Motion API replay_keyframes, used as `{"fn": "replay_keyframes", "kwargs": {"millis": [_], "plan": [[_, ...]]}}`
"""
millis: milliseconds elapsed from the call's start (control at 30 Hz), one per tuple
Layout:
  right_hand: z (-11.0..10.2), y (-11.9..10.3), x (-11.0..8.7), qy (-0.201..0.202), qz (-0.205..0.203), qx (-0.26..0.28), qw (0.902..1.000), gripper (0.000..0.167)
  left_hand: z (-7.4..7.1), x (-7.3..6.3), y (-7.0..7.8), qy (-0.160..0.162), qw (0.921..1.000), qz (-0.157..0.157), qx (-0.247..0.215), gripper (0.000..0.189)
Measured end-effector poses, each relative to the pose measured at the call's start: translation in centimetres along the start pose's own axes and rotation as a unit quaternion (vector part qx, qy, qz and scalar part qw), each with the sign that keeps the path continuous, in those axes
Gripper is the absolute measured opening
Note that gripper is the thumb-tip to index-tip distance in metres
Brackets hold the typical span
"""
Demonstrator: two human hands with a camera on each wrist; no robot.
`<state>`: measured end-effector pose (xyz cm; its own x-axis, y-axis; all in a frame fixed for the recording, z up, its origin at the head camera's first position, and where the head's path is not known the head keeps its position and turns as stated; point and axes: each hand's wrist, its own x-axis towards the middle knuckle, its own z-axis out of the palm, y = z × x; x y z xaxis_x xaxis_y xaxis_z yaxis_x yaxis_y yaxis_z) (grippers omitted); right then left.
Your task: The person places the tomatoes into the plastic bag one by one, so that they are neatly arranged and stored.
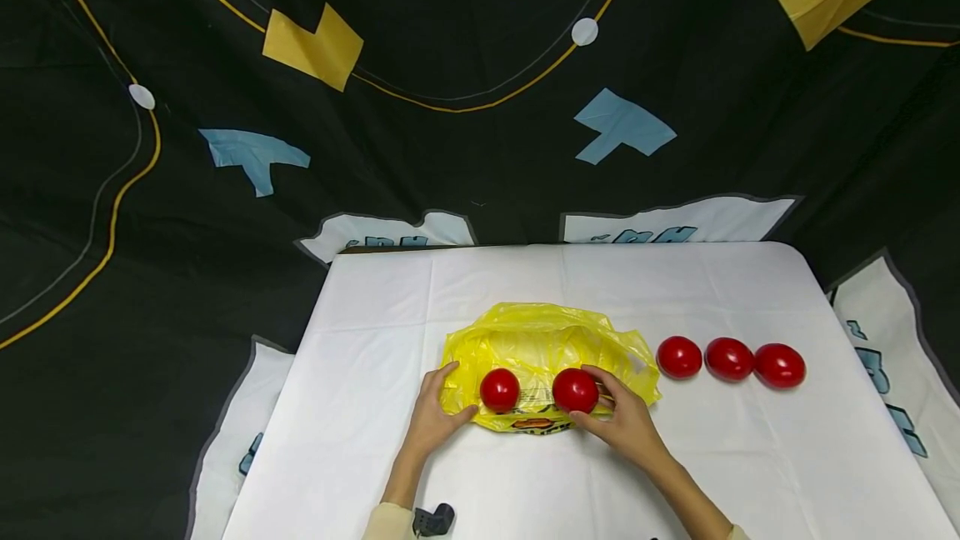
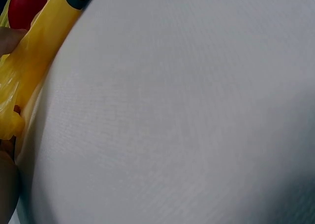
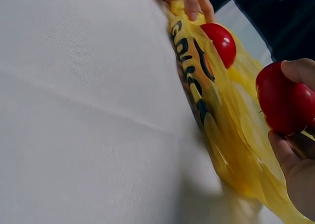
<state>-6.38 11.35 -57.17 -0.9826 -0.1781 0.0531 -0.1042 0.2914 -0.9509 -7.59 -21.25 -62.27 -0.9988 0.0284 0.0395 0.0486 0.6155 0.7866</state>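
Note:
A yellow plastic bag [image 1: 525, 319] lies spread with its mouth open on the white table. My left hand [image 1: 435, 413] grips the bag's left edge between thumb and fingers; the left wrist view catches only part of it. One shiny red tomato [image 1: 499, 390] sits inside the bag near that hand. Between the thumb and fingers of my right hand [image 1: 630, 427] is a second tomato [image 3: 283, 98], held over the bag's right part. Dark printed letters run along the bag's near side in the right wrist view.
To the right of the bag, three more tomatoes [image 1: 729, 359] lie in a row on the white tablecloth [image 1: 360, 373]. A small black device [image 1: 433, 520] is at the left wrist. Behind the table hangs a dark cloth [image 1: 450, 165] with yellow and blue patterns.

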Motion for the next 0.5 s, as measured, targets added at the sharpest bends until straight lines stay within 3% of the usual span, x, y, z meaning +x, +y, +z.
{"fn": "replay_keyframes", "kwargs": {"millis": [500], "plan": [[2.2, 0.1, 1.5, 0.002, 0.015, -0.028, 0.9995, 0.070, 0.2, 0.1, -0.2, 0.000, 0.9999, -0.012, -0.002, 0.079]]}}
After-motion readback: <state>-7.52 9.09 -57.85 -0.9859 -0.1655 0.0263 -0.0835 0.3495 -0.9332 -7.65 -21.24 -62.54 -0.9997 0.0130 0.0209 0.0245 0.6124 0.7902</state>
